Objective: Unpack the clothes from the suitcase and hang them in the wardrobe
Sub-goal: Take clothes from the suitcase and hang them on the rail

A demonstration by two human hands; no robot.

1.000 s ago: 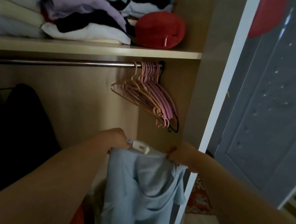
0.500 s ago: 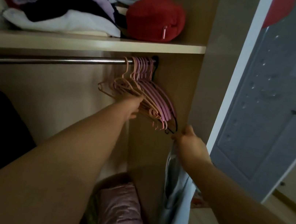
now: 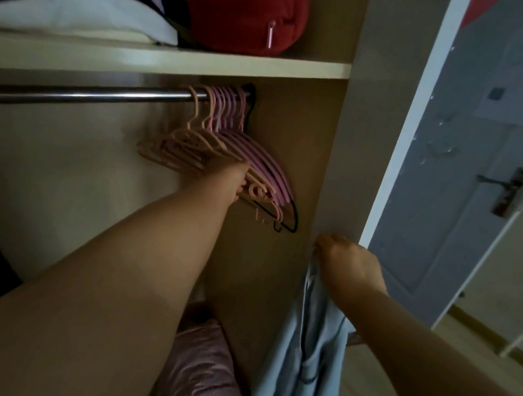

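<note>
One garment is in play, and nothing from the suitcase shows on the rail yet. The wardrobe (image 3: pixel 294 128) stands open, its shelf (image 3: pixel 172 60) loaded with folded clothes (image 3: pixel 71 10) and a red pouch (image 3: pixel 248 6). Under it the steel rail (image 3: pixel 82 94) runs bare along most of its visible length.

The light-blue top (image 3: pixel 307 357) has changed most. A second ago both hands held it spread by the collar in front of the wardrobe. Now it hangs from one hand only, collapsed into a narrow fold just beside the front edge of the wardrobe's right side panel. I judge this to be the hanger-fetching step, with the hanging itself not yet begun.

The pink hangers (image 3: pixel 266 178) are bunched at the rail's right end, with a black wire one behind them.

The left grip (image 3: pixel 229 176) let go of the collar and went up to that bunch half a second ago, and it is still there, touching the nearest hangers. Its fingers are hidden behind the hand, so I cannot tell whether it has closed on one. The right grip (image 3: pixel 348 265) is curled tight round the top's upper edge and carries all of it.
</note>
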